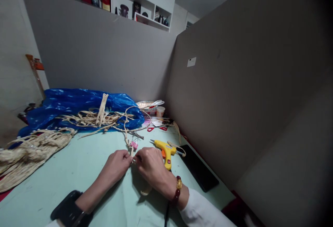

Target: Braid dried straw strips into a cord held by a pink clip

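Observation:
A narrow strip of pale dried plant fibre (131, 150) runs toward me between my hands at the middle of the table. My left hand (117, 164) pinches it between thumb and fingertips. Close against it, my right hand (151, 163) is closed too, its fingertips on the same fibre and partly hidden by its knuckles. Just beyond my fingers a pink binder clip (134, 145) grips the strip. From there a thin twisted cord (126, 130) leads back to the fibre pile. A yellow glue gun (168, 150) lies right beside my right hand.
Loose fibre strips (101, 118) lie on a blue plastic bag (78, 98) at the back. Woven fibre pieces (39, 150) cover the left side. Red-handled scissors (157, 129), a paper cup (160, 111) and a black flat slab (200, 168) sit rightward, near the partition (234, 81).

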The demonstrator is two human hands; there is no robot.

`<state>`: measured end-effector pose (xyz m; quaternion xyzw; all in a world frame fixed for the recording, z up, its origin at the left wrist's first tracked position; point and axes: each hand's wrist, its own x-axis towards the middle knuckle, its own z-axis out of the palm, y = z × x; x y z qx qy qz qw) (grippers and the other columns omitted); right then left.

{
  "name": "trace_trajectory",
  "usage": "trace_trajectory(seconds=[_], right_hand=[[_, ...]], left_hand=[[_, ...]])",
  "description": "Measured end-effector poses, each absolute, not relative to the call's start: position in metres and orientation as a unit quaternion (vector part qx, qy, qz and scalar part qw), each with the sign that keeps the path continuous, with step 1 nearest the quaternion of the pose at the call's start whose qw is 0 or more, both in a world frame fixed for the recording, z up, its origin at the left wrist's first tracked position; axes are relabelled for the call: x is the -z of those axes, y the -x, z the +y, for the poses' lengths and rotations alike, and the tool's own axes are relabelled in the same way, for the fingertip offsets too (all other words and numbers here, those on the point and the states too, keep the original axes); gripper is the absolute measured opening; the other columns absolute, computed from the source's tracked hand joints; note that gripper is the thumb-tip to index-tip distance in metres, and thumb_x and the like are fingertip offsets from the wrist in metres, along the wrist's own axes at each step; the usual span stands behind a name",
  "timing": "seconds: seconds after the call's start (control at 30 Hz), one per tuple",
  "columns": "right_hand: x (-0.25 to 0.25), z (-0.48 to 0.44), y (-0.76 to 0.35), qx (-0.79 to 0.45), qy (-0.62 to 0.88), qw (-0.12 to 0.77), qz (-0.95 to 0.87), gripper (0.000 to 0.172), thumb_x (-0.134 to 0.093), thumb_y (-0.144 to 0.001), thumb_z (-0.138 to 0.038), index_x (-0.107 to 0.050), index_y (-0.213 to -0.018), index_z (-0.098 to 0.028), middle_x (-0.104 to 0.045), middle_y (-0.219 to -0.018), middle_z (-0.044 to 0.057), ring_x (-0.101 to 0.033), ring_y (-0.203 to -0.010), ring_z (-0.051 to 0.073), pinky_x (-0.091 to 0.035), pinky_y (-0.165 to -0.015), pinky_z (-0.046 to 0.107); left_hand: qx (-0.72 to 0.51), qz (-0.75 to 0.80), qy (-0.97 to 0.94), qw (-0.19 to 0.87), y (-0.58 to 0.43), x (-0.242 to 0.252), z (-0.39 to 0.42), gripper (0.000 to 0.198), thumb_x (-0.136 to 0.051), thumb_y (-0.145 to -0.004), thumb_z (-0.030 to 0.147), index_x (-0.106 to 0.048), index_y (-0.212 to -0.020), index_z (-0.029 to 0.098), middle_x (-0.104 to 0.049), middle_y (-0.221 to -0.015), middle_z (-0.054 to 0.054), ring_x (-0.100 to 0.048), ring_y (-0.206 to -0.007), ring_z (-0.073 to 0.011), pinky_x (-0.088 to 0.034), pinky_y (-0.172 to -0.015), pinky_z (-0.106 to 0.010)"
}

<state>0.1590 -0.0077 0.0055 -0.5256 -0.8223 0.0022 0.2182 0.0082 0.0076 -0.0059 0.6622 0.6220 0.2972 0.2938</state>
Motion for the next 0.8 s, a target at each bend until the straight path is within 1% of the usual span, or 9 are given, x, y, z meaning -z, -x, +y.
trace_trajectory(seconds=[0.07, 0.17, 0.3, 0.4, 0.5, 0.57, 0.67, 0.8], right_hand=[[-0.003, -0.010, -0.158, 0.025, 0.515, 0.214, -0.830, 0.016, -0.052, -0.083, -0.022, -0.064, -0.074, -0.016, -0.066, -0.074, 0.005, -0.050, -0.058, 0.014, -0.017, -0.053, 0.031], [0.002, -0.012, -0.154, 0.049, 0.501, 0.210, -0.838, 0.011, -0.049, -0.084, -0.019, -0.060, -0.082, -0.016, -0.064, -0.079, 0.005, -0.049, -0.058, 0.015, -0.017, -0.052, 0.031], [0.007, -0.014, -0.148, 0.075, 0.483, 0.203, -0.849, 0.008, -0.047, -0.086, -0.017, -0.055, -0.084, -0.016, -0.061, -0.078, 0.005, -0.047, -0.057, 0.016, -0.017, -0.050, 0.031], [0.006, -0.016, -0.146, 0.110, 0.457, 0.202, -0.859, 0.005, -0.049, -0.087, -0.016, -0.053, -0.085, -0.017, -0.058, -0.079, 0.005, -0.049, -0.062, 0.018, -0.020, -0.049, 0.031], [0.002, -0.019, -0.147, 0.151, 0.408, 0.203, -0.877, 0.008, -0.050, -0.086, -0.009, -0.052, -0.087, -0.017, -0.056, -0.081, 0.004, -0.050, -0.068, 0.019, -0.025, -0.049, 0.030], [0.000, -0.020, -0.148, 0.181, 0.373, 0.197, -0.889, 0.011, -0.051, -0.084, -0.005, -0.052, -0.087, -0.015, -0.056, -0.081, 0.005, -0.050, -0.069, 0.020, -0.028, -0.048, 0.030], [0.002, -0.022, -0.147, 0.223, 0.341, 0.189, -0.893, 0.010, -0.051, -0.083, -0.003, -0.054, -0.085, -0.013, -0.056, -0.079, 0.006, -0.050, -0.068, 0.020, -0.031, -0.048, 0.031], [0.006, -0.027, -0.145, 0.248, 0.324, 0.178, -0.895, 0.011, -0.052, -0.080, -0.003, -0.056, -0.088, -0.010, -0.056, -0.078, 0.008, -0.051, -0.067, 0.021, -0.029, -0.047, 0.031]], left_hand=[[-0.303, 0.619, -0.656, 0.310, -0.009, 0.006, 0.008, 0.021, -0.047, -0.063, 0.033, -0.042, -0.045, 0.022, -0.047, -0.046, 0.001, -0.042, -0.051, -0.0142, -0.023, -0.053, -0.027], [-0.310, 0.604, -0.637, 0.366, -0.009, 0.010, 0.008, 0.023, -0.045, -0.061, 0.036, -0.040, -0.044, 0.022, -0.043, -0.042, 0.003, -0.038, -0.046, -0.0115, -0.023, -0.049, -0.025], [-0.314, 0.588, -0.592, 0.452, -0.010, 0.011, 0.005, 0.029, -0.045, -0.061, 0.047, -0.035, -0.047, 0.024, -0.034, -0.037, 0.007, -0.027, -0.035, -0.0076, -0.017, -0.041, -0.023], [-0.324, 0.564, -0.545, 0.529, -0.009, 0.005, 0.001, 0.035, -0.053, -0.058, 0.053, -0.036, -0.052, 0.023, -0.033, -0.037, 0.009, -0.020, -0.033, -0.0045, -0.010, -0.039, -0.021], [-0.343, 0.514, -0.501, 0.607, -0.007, 0.001, -0.002, 0.037, -0.065, -0.055, 0.048, -0.040, -0.055, 0.022, -0.031, -0.037, 0.012, -0.014, -0.035, -0.0019, -0.005, -0.040, -0.020], [-0.354, 0.490, -0.492, 0.627, -0.006, 0.001, -0.002, 0.036, -0.068, -0.057, 0.045, -0.042, -0.058, 0.021, -0.029, -0.037, 0.013, -0.013, -0.036, -0.0016, -0.004, -0.040, -0.020], [-0.363, 0.467, -0.476, 0.650, -0.005, 0.005, 0.000, 0.034, -0.070, -0.058, 0.043, -0.046, -0.062, 0.019, -0.029, -0.038, 0.014, -0.011, -0.037, -0.0015, -0.004, -0.040, -0.019], [-0.382, 0.461, -0.464, 0.653, -0.004, 0.008, 0.002, 0.038, -0.073, -0.054, 0.045, -0.047, -0.061, 0.018, -0.034, -0.040, 0.013, -0.016, -0.036, -0.0008, -0.006, -0.038, -0.018]])
